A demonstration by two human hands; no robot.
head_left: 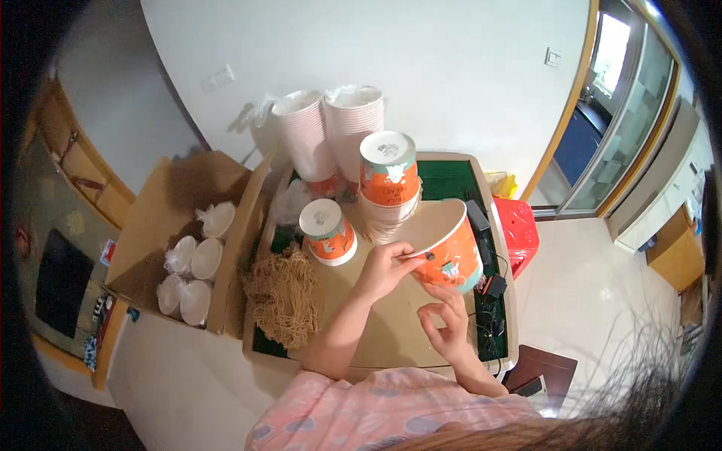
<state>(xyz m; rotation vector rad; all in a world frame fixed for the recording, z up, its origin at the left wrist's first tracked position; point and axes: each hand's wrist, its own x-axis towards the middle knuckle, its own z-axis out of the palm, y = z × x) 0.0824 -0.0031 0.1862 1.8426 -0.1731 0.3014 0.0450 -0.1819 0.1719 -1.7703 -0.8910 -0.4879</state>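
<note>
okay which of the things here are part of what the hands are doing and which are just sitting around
In use: left hand gripping the orange paper bowl by its rim; right hand just below it.
Lying about: stack of upturned bowls, dried noodles, cardboard box, red stool.

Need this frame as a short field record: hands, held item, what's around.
left hand: grips rim of orange paper bowl
right hand: under the bowl, fingers pinched, touch unclear
bowl: upright, tilted, lifted off table
noodles: dry pile, table left
upside-down bowl: beside noodles
bowl stack: behind held bowl
box: left, holds bagged lids
</note>
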